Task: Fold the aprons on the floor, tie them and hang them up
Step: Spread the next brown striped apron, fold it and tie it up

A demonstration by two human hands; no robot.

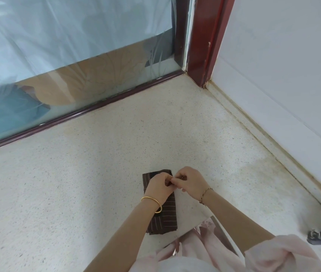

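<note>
The folded striped apron [168, 214] lies on the floor [77, 183] toward 6 o'clock. At its 12 o'clock end the left hand [160, 184] and right hand [190, 181] meet, curled fingers pinching its fabric. A red door frame [204, 36] stands at 1 o'clock.

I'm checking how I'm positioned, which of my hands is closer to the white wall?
Right. The right hand is at the striped apron's edge on the white wall's side; the left hand meets it from the far side, over the apron.
</note>
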